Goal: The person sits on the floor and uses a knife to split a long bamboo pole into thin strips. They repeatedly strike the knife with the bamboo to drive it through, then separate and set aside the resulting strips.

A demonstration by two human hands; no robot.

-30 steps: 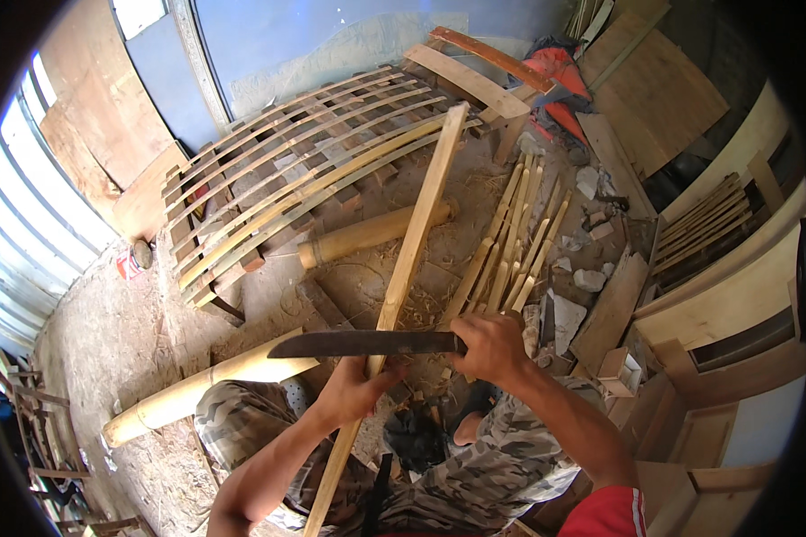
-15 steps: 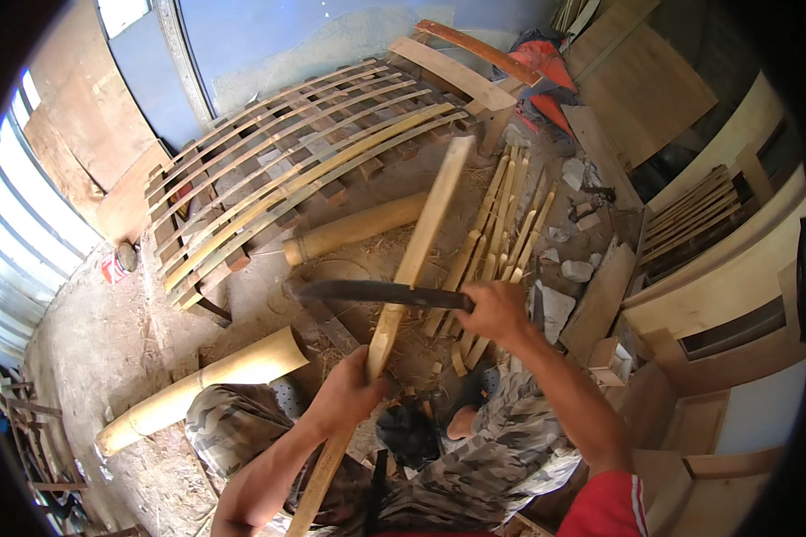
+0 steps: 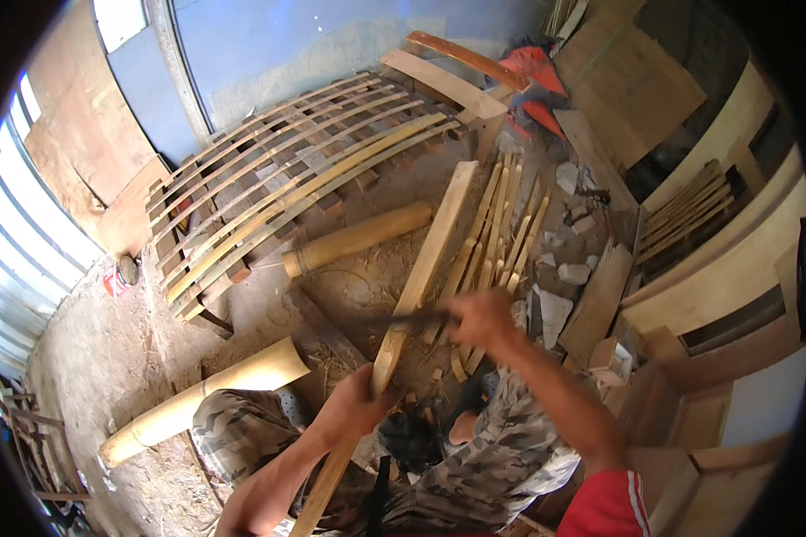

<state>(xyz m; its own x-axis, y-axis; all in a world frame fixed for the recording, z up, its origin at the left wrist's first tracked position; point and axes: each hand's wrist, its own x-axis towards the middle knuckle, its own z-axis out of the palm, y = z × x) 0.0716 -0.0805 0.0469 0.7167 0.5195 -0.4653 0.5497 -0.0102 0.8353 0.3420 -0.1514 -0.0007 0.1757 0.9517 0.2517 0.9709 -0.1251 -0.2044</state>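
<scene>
Head view: a blade is meeting a bamboo slat.
The left hand (image 3: 354,404) is wrapping its grip around the bamboo slat (image 3: 421,268), running toward 1 o'clock; the right hand (image 3: 484,320) is gripping a blurred machete (image 3: 403,319) pointing toward 9 o'clock across it.

Our left hand (image 3: 354,407) is fisted tight round the long bamboo slat (image 3: 403,304), forearm coming up from below. Our right hand (image 3: 481,318) sits just right of that slat, clenched on a blurred blade handle, arm stretched out.
</scene>
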